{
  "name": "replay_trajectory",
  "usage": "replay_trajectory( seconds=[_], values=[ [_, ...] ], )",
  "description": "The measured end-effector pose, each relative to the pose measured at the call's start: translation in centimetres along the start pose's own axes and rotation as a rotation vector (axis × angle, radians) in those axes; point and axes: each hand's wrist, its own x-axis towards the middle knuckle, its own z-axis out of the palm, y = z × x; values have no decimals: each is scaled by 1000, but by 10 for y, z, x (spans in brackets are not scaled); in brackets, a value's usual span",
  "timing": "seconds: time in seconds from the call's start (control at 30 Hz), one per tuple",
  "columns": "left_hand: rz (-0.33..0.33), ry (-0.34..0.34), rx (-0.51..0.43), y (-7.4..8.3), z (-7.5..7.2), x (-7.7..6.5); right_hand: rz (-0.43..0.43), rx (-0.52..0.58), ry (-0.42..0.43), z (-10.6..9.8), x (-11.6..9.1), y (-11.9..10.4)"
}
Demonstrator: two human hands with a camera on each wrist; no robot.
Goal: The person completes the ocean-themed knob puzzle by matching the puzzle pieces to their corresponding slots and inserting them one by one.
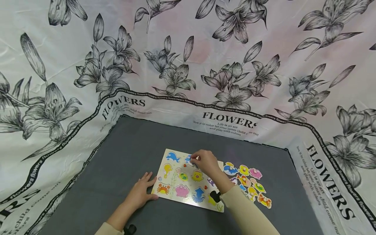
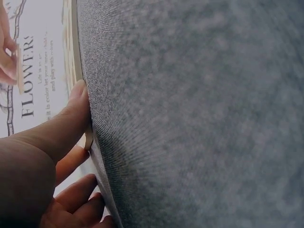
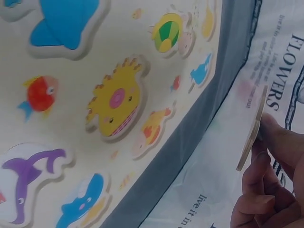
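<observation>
A pale wooden puzzle board [image 1: 189, 183] with colourful sea-animal shapes lies at the middle of the dark table. My left hand [image 1: 140, 192] is at its near left corner, fingers spread. The left thumb [image 2: 71, 114] presses along the near edge, and the forefinger touches the left side. Above the far part of the board, near a blue shape, my right hand [image 1: 207, 163] pinches a thin wooden puzzle piece [image 3: 252, 135] between thumb and fingers. That piece shows edge-on in the right wrist view, apart from the board, its picture hidden.
Right of the board several loose puzzle pieces lie close together, among them a blue whale [image 1: 230, 170], a pink piece [image 1: 255, 173] and a crab [image 1: 265, 200]. My right forearm partly covers them. A flower-printed cloth [image 1: 176, 111] surrounds the grey table top [image 1: 117, 156].
</observation>
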Motion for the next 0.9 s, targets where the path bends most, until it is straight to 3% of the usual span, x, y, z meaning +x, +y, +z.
replay_trajectory(
  seconds=[0.53,0.9],
  values=[
    [-5,21,8,-2,1,0,-76,-9,-60,19,28,-27],
    [6,9,32,0,0,0,-47,-40,-89,35,43,-34]
  ],
)
